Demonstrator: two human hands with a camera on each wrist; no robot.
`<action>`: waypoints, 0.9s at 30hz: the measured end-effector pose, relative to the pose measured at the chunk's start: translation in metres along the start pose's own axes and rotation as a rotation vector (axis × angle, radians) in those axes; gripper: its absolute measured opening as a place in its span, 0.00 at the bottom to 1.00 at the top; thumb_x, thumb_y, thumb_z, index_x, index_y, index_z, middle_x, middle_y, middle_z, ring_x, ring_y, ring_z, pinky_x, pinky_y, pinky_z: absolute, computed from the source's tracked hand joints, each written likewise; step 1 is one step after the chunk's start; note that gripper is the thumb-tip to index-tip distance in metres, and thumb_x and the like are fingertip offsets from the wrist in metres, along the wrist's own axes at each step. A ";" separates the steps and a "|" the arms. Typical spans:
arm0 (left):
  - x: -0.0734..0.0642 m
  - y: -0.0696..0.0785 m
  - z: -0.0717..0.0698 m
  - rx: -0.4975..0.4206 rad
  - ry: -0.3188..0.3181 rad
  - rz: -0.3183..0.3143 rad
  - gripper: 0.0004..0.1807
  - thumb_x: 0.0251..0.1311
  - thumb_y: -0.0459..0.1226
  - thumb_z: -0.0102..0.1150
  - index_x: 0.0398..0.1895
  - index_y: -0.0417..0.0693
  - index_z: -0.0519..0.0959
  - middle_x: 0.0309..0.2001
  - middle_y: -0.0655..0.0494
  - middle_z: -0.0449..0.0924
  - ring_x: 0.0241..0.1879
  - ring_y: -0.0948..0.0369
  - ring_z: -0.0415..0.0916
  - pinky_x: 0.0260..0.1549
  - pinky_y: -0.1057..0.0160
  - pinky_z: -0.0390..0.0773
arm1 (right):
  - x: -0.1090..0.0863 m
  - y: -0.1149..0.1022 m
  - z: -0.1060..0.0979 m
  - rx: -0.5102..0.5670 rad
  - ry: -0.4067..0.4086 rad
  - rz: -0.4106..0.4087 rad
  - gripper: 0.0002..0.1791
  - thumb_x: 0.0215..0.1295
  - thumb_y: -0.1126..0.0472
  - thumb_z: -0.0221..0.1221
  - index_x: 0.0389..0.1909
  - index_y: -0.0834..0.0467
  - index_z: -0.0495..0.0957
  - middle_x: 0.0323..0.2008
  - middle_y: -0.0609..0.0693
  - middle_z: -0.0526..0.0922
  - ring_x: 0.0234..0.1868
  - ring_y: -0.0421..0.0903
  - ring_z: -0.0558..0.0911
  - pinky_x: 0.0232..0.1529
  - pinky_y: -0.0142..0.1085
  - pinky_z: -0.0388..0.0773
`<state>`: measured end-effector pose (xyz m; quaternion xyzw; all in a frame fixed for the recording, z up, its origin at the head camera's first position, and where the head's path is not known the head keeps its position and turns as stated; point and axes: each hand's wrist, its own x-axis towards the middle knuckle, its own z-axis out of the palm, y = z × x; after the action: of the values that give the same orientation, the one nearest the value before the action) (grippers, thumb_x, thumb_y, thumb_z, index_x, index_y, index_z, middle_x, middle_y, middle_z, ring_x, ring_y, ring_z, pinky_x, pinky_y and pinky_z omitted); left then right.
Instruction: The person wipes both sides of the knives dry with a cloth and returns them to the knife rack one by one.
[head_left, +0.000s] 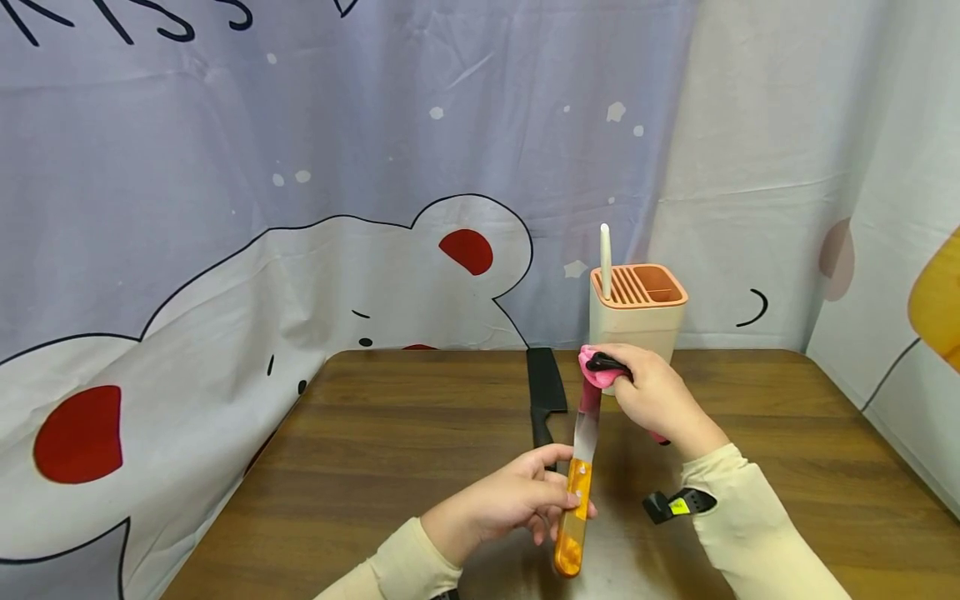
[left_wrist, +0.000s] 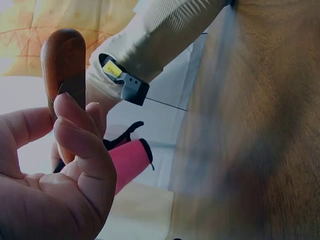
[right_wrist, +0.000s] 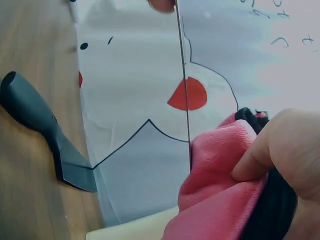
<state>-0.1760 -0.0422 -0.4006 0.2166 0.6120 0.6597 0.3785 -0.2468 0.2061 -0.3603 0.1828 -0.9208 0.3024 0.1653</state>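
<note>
My left hand [head_left: 517,500] grips a knife by its amber-orange handle [head_left: 574,517], the blade [head_left: 586,435] pointing up and away over the table. In the left wrist view the handle [left_wrist: 64,65] stands between thumb and fingers. A pink cloth [head_left: 592,373] with black edging is bunched in my right hand [head_left: 656,396], pinched over the tip end of the blade and hiding it. The right wrist view shows the plush cloth [right_wrist: 215,165] against the blade, which is seen edge-on as a thin line.
A black cleaver-shaped knife [head_left: 546,383] lies on the brown wooden table [head_left: 420,400], left of the held blade. Behind my right hand stands a cream knife holder [head_left: 637,327] with an orange slotted top and a white-handled piece [head_left: 605,258] upright in it. Printed curtains hang behind.
</note>
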 end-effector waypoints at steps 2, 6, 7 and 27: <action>0.000 0.000 0.000 -0.005 0.008 -0.001 0.28 0.68 0.31 0.58 0.69 0.51 0.63 0.49 0.42 0.88 0.16 0.67 0.72 0.14 0.74 0.74 | 0.000 -0.002 0.002 -0.006 -0.025 -0.016 0.30 0.63 0.71 0.51 0.65 0.53 0.79 0.61 0.57 0.83 0.50 0.54 0.81 0.52 0.50 0.77; -0.001 0.000 -0.003 -0.010 0.035 0.003 0.29 0.67 0.31 0.57 0.69 0.49 0.62 0.48 0.42 0.88 0.16 0.68 0.72 0.14 0.75 0.74 | -0.003 -0.010 0.004 -0.009 -0.085 -0.061 0.28 0.61 0.72 0.52 0.63 0.54 0.81 0.56 0.56 0.86 0.45 0.51 0.80 0.48 0.46 0.77; 0.000 0.000 -0.003 -0.012 0.041 0.003 0.29 0.67 0.31 0.57 0.69 0.49 0.62 0.48 0.43 0.89 0.17 0.68 0.72 0.15 0.75 0.74 | -0.004 -0.012 0.005 -0.008 -0.099 -0.074 0.28 0.61 0.72 0.52 0.62 0.54 0.81 0.55 0.55 0.87 0.44 0.50 0.80 0.48 0.45 0.77; 0.004 0.001 -0.015 -0.076 0.131 0.067 0.32 0.68 0.33 0.57 0.74 0.53 0.63 0.42 0.57 0.90 0.20 0.66 0.79 0.16 0.73 0.76 | -0.017 -0.044 -0.009 0.175 -0.402 -0.290 0.28 0.64 0.70 0.54 0.60 0.43 0.82 0.50 0.36 0.87 0.44 0.35 0.82 0.50 0.31 0.80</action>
<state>-0.1898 -0.0490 -0.4028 0.1787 0.6023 0.7075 0.3235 -0.2108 0.1827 -0.3393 0.3827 -0.8697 0.3117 0.0041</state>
